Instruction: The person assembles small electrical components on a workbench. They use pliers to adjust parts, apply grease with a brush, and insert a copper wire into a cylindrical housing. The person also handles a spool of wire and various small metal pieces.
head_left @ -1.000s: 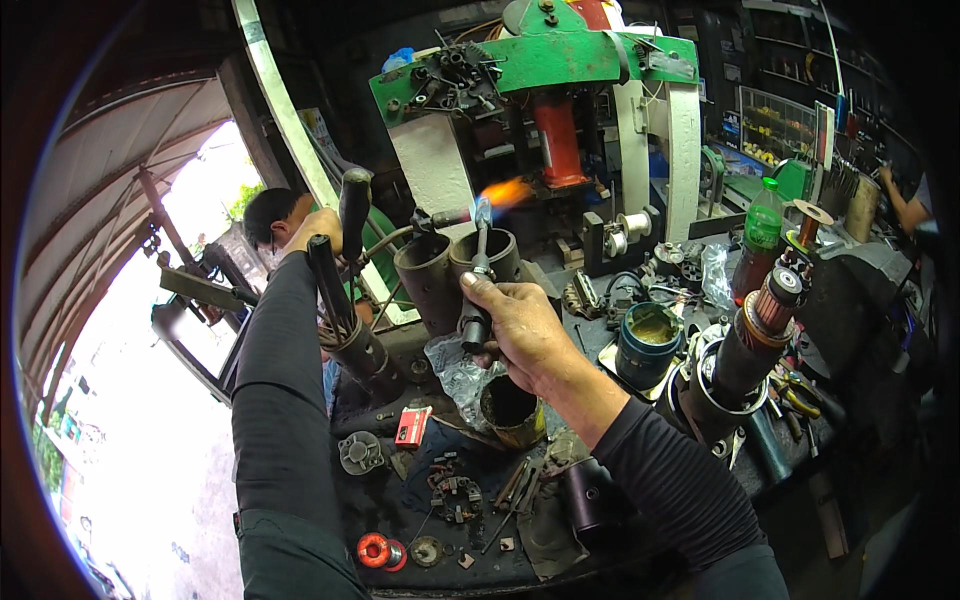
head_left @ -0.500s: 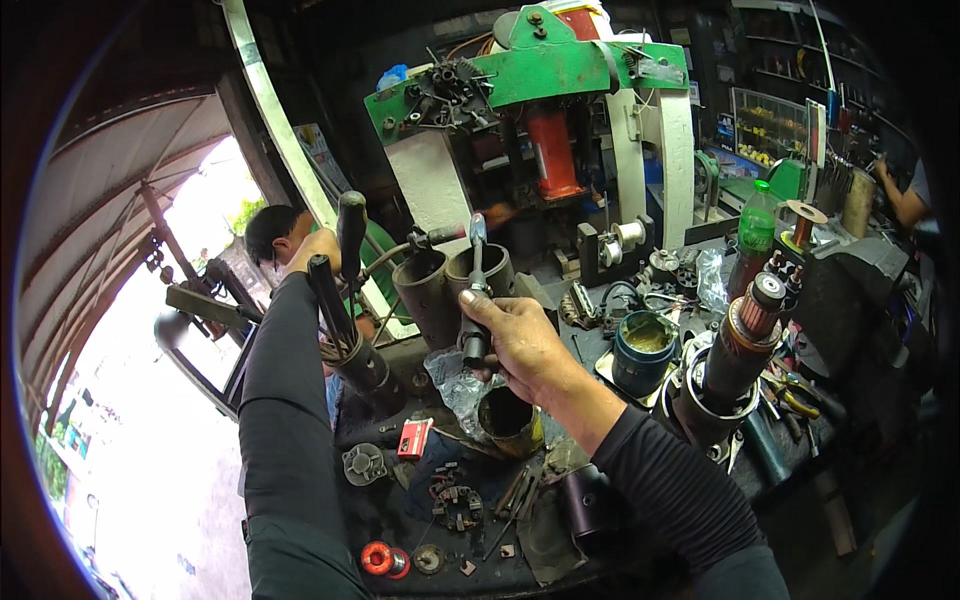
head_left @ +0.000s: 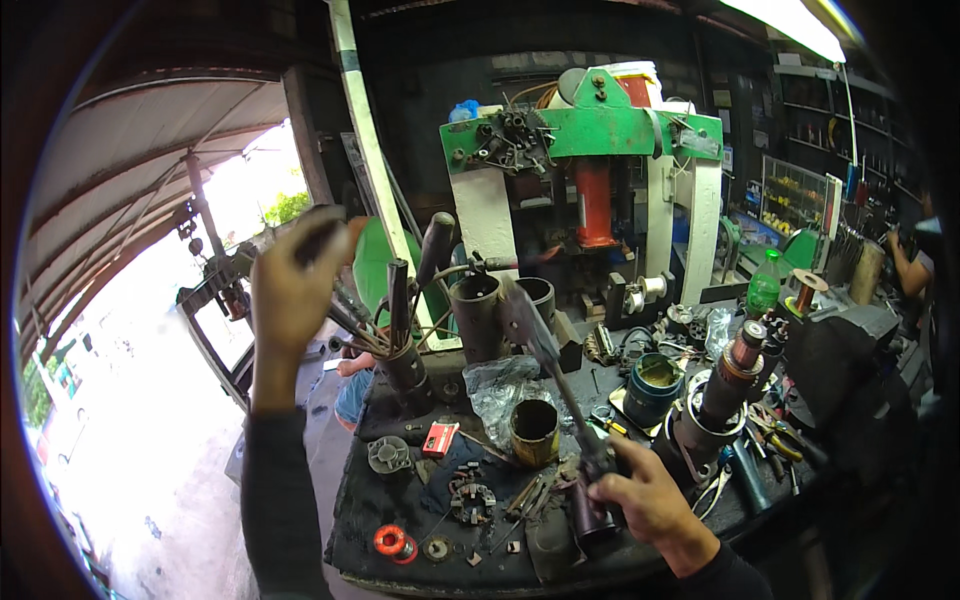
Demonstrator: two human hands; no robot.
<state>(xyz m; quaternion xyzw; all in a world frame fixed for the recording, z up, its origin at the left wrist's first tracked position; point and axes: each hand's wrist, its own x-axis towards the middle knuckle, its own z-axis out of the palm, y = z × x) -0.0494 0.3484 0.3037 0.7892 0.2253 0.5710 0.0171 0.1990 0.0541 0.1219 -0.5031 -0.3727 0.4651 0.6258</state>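
My left hand (head_left: 285,300) is raised at the left, blurred by motion. Its fingers curl round a dark shape that I cannot make out. Over the front right of the bench, my right hand (head_left: 650,500) is closed round the dark grip of a long metal tool (head_left: 563,385), which resembles a ratchet wrench. The tool slants up and left, its broad head near two metal cylinders (head_left: 478,310). A dark cylinder (head_left: 590,515) stands partly behind the right hand. Below the tool's head is an open, stained can (head_left: 535,432) beside crumpled clear plastic (head_left: 497,395).
A pot of long-handled tools (head_left: 405,370) stands at the bench's left. Nearer lie a red box (head_left: 439,438), a ring of brushes (head_left: 472,500) and a red spool (head_left: 393,542). An upright armature (head_left: 728,375) and a blue grease tub (head_left: 655,385) are right. Another person's hand (head_left: 355,367) shows left.
My view has tilted up, so the bench sits lower. My right hand has moved down and right with the tool. The left hand has drawn back from the far left, now upright.
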